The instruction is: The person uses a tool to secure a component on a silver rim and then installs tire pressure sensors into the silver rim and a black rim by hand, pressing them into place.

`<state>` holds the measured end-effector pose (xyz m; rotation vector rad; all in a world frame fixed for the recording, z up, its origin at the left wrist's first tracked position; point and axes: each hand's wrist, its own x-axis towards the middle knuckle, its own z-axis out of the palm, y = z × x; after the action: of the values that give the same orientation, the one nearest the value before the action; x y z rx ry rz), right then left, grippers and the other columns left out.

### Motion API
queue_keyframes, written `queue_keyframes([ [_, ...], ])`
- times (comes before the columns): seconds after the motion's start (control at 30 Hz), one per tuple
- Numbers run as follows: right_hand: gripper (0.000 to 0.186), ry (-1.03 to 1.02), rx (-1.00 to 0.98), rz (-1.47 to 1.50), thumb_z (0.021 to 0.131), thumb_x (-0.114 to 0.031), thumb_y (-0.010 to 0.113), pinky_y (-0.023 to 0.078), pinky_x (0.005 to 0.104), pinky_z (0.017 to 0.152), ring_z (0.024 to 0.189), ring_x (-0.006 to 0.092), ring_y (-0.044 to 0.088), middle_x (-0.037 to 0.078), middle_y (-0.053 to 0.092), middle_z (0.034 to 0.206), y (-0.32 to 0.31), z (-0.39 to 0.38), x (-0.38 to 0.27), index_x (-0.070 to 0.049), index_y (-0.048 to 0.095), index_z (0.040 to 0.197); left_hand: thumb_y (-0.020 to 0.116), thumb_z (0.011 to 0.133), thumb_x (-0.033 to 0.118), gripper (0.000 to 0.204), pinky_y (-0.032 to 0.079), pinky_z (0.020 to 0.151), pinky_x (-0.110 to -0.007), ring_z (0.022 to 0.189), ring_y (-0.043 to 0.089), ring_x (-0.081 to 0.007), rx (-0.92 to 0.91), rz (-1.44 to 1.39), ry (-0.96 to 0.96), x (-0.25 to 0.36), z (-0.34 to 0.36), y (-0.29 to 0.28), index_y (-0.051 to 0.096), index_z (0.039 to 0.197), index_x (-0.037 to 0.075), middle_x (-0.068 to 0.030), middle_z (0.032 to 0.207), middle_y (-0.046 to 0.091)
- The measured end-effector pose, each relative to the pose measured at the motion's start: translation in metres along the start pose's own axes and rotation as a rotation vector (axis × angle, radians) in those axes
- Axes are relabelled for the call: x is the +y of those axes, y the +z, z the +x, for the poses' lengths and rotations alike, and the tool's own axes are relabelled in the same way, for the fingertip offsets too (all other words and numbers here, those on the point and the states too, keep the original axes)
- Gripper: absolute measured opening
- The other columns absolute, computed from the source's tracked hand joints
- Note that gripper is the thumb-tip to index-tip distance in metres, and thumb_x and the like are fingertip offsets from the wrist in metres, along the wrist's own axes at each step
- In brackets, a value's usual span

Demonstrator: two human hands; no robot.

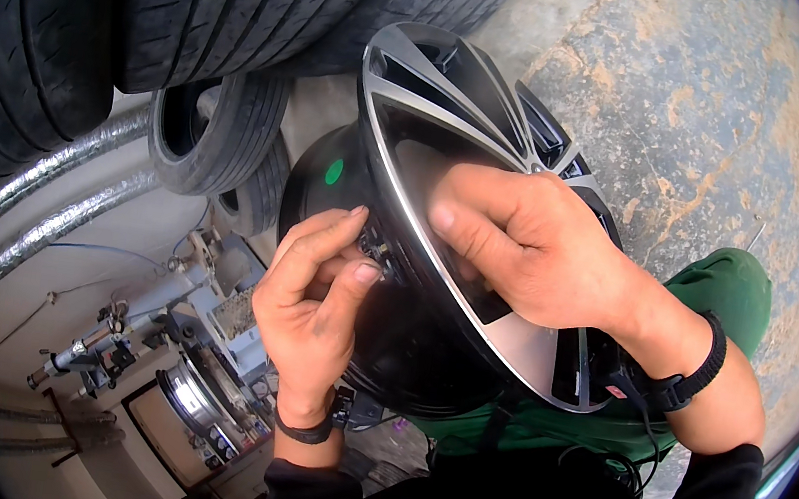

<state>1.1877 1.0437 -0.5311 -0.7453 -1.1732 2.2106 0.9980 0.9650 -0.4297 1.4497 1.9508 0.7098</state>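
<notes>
A black alloy wheel rim (407, 346) with bright silver spoke faces stands tilted over my lap, with no tyre on it. My left hand (308, 293) is at the rim's barrel. Its thumb and forefinger are curled about a small dark metallic piece (377, 250) on the barrel's edge, too small to name. My right hand (540, 253) is bent at the spoke side, its thumb pressed toward the curled forefinger. Its other fingers are partly hidden at the spoke opening, and what they grip is out of sight. A green round sticker (334, 171) marks the barrel.
Large tyres (240, 6) stand close at the upper left, with a smaller tyre (218, 135) below them. Foil-wrapped pipes (50, 219) run along the left. A machine (208, 325) stands at the lower left. Stained concrete floor (698, 127) stretches to the right.
</notes>
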Motion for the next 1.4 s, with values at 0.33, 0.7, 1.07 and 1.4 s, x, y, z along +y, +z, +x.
queue_keyframes([
  [0.33, 0.024, -0.015, -0.021, -0.029, 0.104, -0.021, 0.058, 0.049, 0.0395, 0.058, 0.058, 0.0290, 0.062, 0.014, 0.062, 0.065, -0.002, 0.001, -0.001, -0.001, 0.066, 0.093, 0.074, 0.089, -0.004, 0.033, 0.051, 0.078, -0.021, 0.082, 0.061, -0.0082, 0.000, 0.002, -0.017, 0.004, 0.000, 0.001, 0.071, 0.122, -0.005, -0.0134, 0.120, 0.066],
  [0.7, 0.026, 0.006, -0.013, -0.062, 0.104, -0.023, 0.059, 0.050, 0.0393, 0.059, 0.061, 0.0292, 0.063, 0.014, 0.062, 0.067, -0.002, 0.001, -0.003, -0.002, 0.065, 0.090, 0.074, 0.089, -0.004, 0.034, 0.050, 0.078, -0.020, 0.082, 0.059, -0.0072, 0.007, 0.049, 0.021, 0.006, 0.000, 0.002, 0.068, 0.123, -0.006, -0.0138, 0.122, 0.065],
  [1.07, 0.027, -0.028, 0.002, -0.066, 0.103, -0.022, 0.059, 0.049, 0.0398, 0.059, 0.060, 0.0303, 0.061, 0.014, 0.060, 0.066, -0.002, 0.002, -0.001, -0.001, 0.063, 0.087, 0.075, 0.091, -0.002, 0.034, 0.050, 0.081, -0.021, 0.085, 0.060, -0.0075, 0.001, -0.026, -0.068, 0.008, 0.001, 0.001, 0.068, 0.124, -0.005, -0.0121, 0.123, 0.065],
  [1.4, 0.028, -0.032, -0.001, -0.090, 0.104, -0.023, 0.059, 0.049, 0.0400, 0.059, 0.061, 0.0305, 0.061, 0.014, 0.060, 0.066, -0.002, 0.001, -0.003, -0.001, 0.063, 0.086, 0.073, 0.091, -0.005, 0.030, 0.049, 0.079, -0.020, 0.082, 0.060, -0.0068, -0.033, -0.026, -0.163, 0.019, 0.005, -0.002, 0.071, 0.121, -0.005, -0.0104, 0.116, 0.070],
])
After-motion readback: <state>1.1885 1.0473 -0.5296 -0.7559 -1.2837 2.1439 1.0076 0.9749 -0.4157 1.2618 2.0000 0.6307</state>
